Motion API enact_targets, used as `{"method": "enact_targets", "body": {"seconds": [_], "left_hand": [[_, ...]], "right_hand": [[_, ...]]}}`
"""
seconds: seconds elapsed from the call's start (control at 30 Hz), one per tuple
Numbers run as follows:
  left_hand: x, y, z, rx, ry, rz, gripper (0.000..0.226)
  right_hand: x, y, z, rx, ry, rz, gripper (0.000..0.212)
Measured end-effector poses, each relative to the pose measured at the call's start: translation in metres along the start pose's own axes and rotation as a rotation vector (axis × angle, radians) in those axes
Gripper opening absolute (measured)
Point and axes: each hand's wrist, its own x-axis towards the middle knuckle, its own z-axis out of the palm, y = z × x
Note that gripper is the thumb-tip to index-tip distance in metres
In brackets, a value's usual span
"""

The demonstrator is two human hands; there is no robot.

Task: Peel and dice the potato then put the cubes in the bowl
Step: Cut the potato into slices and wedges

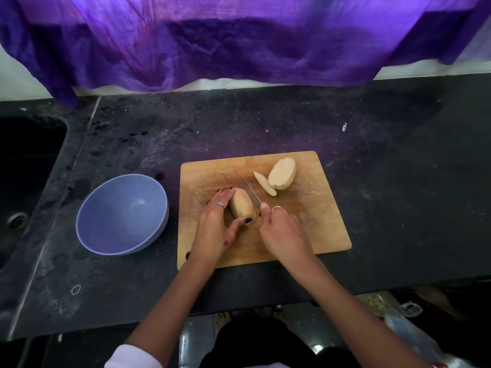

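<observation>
On the dark stone counter, a round blue plastic bowl (122,213) sits left of the wooden cutting board (313,224). There the left hand (216,227) pinches the peeled pale potato half (241,205); the right hand (283,229) grips a steel knife (252,195) against it. Another potato half (282,173) and slice (264,183) lie beyond.
</observation>
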Motion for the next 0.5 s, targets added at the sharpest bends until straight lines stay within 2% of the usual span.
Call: {"method": "enact_targets", "body": {"seconds": [0.27,0.5], "left_hand": [[0.0,-0.006,0.004,-0.045,0.037,0.025,0.067],[0.004,-0.012,0.005,0.006,0.038,0.058,0.067]], "right_hand": [[0.009,-0.015,0.001,0.025,-0.068,0.079,0.048],[0.018,-0.025,-0.007,-0.134,-0.163,0.09,0.041]]}}
